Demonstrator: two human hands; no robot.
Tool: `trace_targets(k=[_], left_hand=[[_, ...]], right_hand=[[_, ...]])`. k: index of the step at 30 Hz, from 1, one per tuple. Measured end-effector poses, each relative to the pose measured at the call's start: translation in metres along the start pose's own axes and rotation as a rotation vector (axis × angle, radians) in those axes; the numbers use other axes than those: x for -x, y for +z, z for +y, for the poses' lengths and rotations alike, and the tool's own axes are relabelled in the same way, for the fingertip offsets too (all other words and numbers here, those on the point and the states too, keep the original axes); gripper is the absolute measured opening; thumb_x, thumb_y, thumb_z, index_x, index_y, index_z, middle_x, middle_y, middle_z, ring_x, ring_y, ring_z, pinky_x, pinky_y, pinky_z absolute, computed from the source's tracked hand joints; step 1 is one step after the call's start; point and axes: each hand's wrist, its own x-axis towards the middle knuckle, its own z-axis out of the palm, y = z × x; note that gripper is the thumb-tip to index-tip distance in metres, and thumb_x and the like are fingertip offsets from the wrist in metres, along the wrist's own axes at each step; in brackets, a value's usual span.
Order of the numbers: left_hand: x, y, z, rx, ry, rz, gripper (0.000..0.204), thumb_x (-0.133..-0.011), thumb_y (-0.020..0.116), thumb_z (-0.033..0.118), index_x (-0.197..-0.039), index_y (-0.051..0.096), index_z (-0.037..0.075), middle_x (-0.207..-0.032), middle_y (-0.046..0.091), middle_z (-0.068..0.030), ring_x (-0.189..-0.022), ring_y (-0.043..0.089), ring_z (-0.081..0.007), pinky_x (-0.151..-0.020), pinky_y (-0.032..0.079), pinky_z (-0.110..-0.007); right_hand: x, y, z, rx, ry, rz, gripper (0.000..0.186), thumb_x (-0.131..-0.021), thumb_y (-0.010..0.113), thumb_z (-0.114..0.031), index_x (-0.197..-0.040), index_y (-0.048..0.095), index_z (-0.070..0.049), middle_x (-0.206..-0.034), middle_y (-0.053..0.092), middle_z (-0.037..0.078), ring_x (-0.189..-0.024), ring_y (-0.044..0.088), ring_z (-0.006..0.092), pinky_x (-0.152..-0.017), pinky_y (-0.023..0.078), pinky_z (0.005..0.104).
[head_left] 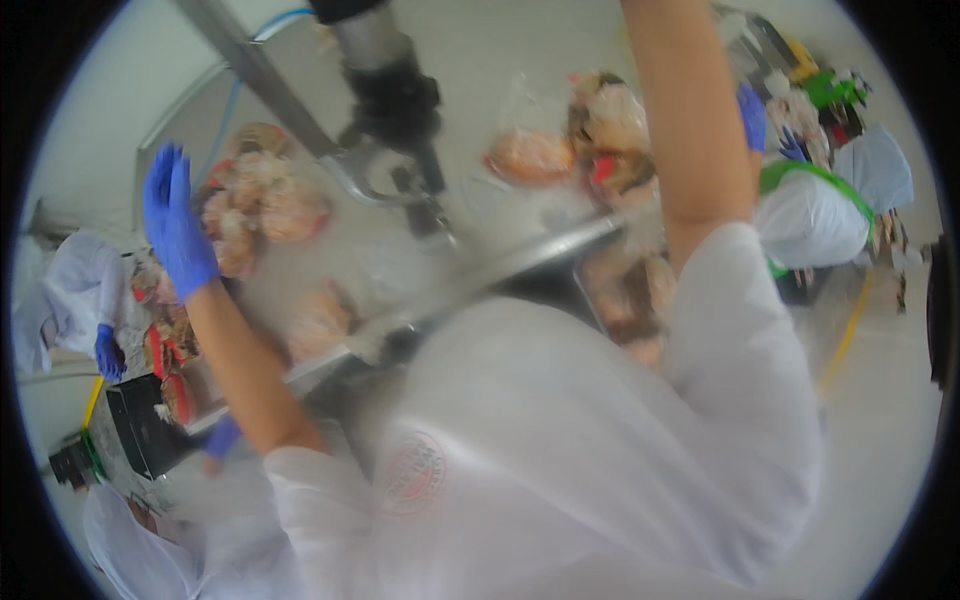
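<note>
My left hand (178, 225), in a blue glove, is raised at the left with its fingers stretched out and nothing in it. Beside it, on the light table (380, 235), lies a heap of clear bags with pale pinkish contents (270, 195); I cannot tell whether the hand touches them. My right forearm (690, 110) reaches up past the top edge, so the hand is out of view. Near that arm are a bag with orange-pink contents (530, 157) and a pile of clear and red packages (610, 125). The picture is blurred.
A metal and black device (395, 110) on a bar stands over the table in front of me. A metal rail (540, 250) runs along the near edge. People in white (75, 290) work at the left; another with green straps (815, 220) is at the right. A black crate (145, 425) stands at the lower left.
</note>
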Motion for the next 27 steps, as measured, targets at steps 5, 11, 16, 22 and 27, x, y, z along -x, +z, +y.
trace_targets(k=[5, 11, 16, 22, 27], left_hand=[[0.128, 0.026, -0.043, -0.156, -0.277, 0.080, 0.039, -0.090, 0.056, 0.010, -0.125, 0.050, -0.006, -0.127, 0.053, -0.0142, -0.117, 0.049, -0.0203, -0.101, 0.036, -0.032], [0.173, 0.038, -0.026, -0.055, -0.403, 0.149, 0.036, -0.089, 0.057, 0.003, -0.123, 0.050, -0.003, -0.124, 0.055, -0.0126, -0.114, 0.052, -0.0189, -0.100, 0.038, -0.033], [0.108, 0.071, 0.029, -0.061, -0.297, 0.058, 0.031, -0.089, 0.056, -0.001, -0.120, 0.051, -0.002, -0.122, 0.056, -0.0128, -0.111, 0.053, -0.0187, -0.098, 0.041, -0.032], [0.113, 0.112, 0.041, 0.045, -0.231, 0.039, 0.030, -0.089, 0.053, -0.003, -0.119, 0.052, -0.002, -0.121, 0.056, -0.0128, -0.109, 0.055, -0.0192, -0.096, 0.044, -0.031], [0.118, 0.121, 0.039, 0.065, -0.276, 0.116, 0.030, -0.090, 0.052, -0.002, -0.120, 0.052, -0.002, -0.121, 0.057, -0.0119, -0.109, 0.054, -0.0181, -0.094, 0.044, -0.030]], right_hand=[[0.251, -0.076, 0.114, 0.195, 0.774, -0.086, 0.023, -0.078, 0.070, -0.013, -0.099, 0.066, -0.005, -0.091, 0.065, 0.003, -0.090, 0.060, 0.0120, -0.078, 0.049, 0.0276], [0.452, -0.053, 0.136, 0.699, 1.056, -0.389, 0.034, -0.065, 0.079, -0.021, -0.093, 0.066, -0.008, -0.103, 0.063, 0.011, -0.098, 0.058, 0.0289, -0.083, 0.048, 0.0388], [0.435, -0.017, 0.128, 0.730, 1.161, -0.425, 0.039, -0.065, 0.077, -0.029, -0.101, 0.066, -0.019, -0.109, 0.059, 0.009, -0.103, 0.053, 0.0333, -0.089, 0.045, 0.0410], [0.429, -0.019, 0.136, 0.749, 0.946, -0.334, 0.040, -0.070, 0.073, -0.038, -0.101, 0.065, -0.014, -0.104, 0.059, 0.009, -0.101, 0.054, 0.0311, -0.084, 0.044, 0.0440], [0.428, 0.008, 0.163, 0.971, 0.910, -0.333, 0.042, -0.072, 0.069, -0.044, -0.098, 0.063, -0.012, -0.097, 0.061, 0.010, -0.096, 0.057, 0.0281, -0.077, 0.043, 0.0435]])
